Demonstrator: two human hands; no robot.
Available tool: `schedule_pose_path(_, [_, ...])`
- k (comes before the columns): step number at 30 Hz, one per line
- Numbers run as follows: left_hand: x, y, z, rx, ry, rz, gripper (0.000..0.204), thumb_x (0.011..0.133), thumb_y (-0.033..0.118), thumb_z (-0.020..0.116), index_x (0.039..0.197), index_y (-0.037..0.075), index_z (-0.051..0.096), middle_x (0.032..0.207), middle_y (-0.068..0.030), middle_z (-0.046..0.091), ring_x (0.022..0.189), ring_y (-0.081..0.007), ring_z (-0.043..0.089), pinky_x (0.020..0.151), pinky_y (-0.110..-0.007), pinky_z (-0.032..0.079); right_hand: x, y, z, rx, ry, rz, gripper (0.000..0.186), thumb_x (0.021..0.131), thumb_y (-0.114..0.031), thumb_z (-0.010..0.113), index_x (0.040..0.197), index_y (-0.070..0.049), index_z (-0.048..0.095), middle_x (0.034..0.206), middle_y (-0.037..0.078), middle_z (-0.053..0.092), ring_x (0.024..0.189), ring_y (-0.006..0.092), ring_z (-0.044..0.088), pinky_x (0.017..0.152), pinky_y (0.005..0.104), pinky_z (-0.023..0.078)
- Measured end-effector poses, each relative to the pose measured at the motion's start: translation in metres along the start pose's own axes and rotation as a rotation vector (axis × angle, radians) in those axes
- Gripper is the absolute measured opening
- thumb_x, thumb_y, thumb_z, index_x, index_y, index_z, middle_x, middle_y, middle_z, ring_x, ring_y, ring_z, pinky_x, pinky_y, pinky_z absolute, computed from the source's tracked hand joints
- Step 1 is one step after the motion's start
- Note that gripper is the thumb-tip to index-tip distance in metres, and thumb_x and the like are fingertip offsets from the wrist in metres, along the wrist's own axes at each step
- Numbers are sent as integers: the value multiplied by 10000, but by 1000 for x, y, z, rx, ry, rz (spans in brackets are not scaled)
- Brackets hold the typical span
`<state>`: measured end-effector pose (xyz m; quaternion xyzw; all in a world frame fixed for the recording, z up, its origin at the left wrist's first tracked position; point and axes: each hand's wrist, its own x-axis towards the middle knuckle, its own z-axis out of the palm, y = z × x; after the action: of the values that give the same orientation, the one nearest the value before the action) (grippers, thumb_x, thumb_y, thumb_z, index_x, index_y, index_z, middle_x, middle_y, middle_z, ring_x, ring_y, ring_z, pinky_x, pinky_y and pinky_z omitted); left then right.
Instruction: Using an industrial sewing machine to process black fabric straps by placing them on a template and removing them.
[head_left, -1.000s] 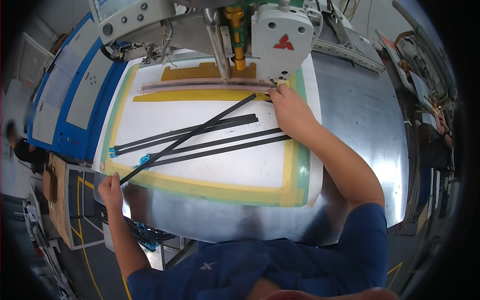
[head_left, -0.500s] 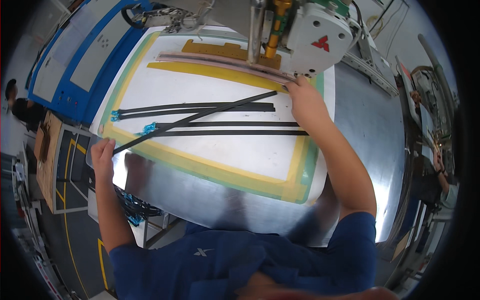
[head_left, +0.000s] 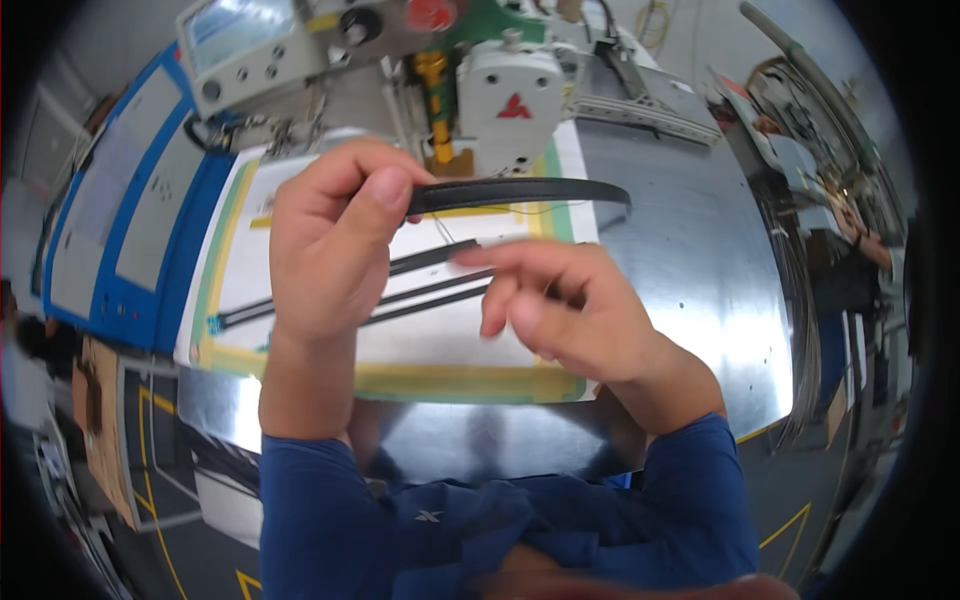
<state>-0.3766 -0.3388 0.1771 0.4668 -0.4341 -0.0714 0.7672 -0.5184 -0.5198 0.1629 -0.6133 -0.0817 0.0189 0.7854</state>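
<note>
Raised over the work surface, a black stitched strap (head_left: 525,194) is pinched between the thumb and fingers of my left hand (head_left: 345,240). Its free end curves out to the right, and a thin thread hangs beneath it. Just below the strap is my right hand (head_left: 575,310), slightly blurred, its index finger stretched left and its thumb apart from it; I see nothing in its grasp. Behind both hands, several black straps (head_left: 425,294) lie on the white sheet (head_left: 300,345) bordered with yellow and green tape. Light blue bits (head_left: 215,323) show at their left ends.
A sewing machine's white head (head_left: 510,100) and gold rod (head_left: 437,110) stand at the back. A control panel (head_left: 240,50) with a screen is at upper left. Blue cabinets (head_left: 130,200) flank the left side; a shiny metal tabletop (head_left: 680,260) extends right.
Both hands have left the sheet's edges and come together, higher up. My left hand now holds up a stitched strap. The view has shifted, bringing the control panel in.
</note>
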Motion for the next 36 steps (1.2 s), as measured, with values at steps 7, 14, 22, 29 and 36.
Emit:
schedule_pose_path(7, [-10, -20, 14, 417, -40, 79, 230, 952, 205, 776, 1017, -12, 738, 915, -46, 653, 823, -131, 563, 755, -262, 429, -19, -2, -43, 276, 489, -531, 360, 1107, -236, 573, 1384, -8, 605, 861, 76, 700, 554, 56, 469, 517, 208, 371])
schedule_pose_path(14, [-19, -16, 35, 694, -29, 186, 329, 747, 102, 902, 1023, 5, 752, 897, -106, 670, 818, -227, 621, 742, -333, 491, -17, -20, -57, 319, 454, -508, 357, 1104, -257, 543, 1312, 14, 647, 856, 76, 710, 546, 76, 470, 519, 221, 365])
schedule_pose_path(22, [-25, -14, 33, 859, -117, 396, 370, 752, 122, 910, 1048, -4, 727, 863, -107, 654, 778, -259, 598, 698, -360, 476, -17, -22, -55, 242, 492, -493, 403, 1134, -246, 451, 1376, 48, 581, 822, 17, 665, 501, 63, 416, 474, 235, 348])
schedule_pose_path(29, [-28, -16, 34, 838, -125, 414, 365, 747, 121, 906, 1037, 1, 720, 880, -108, 636, 751, -249, 575, 674, -370, 457, -19, -24, -54, 217, 495, -466, 381, 1135, -241, 459, 1360, 31, 601, 811, 18, 648, 513, 64, 426, 480, 228, 347])
schedule_pose_path(36, [-31, -16, 38, 808, -160, 408, 359, 743, 116, 902, 1027, 8, 713, 864, -107, 633, 723, -243, 559, 654, -368, 435, -22, -27, -53, 181, 506, -476, 387, 1137, -241, 457, 1351, 47, 602, 798, 21, 629, 525, 61, 431, 488, 223, 348])
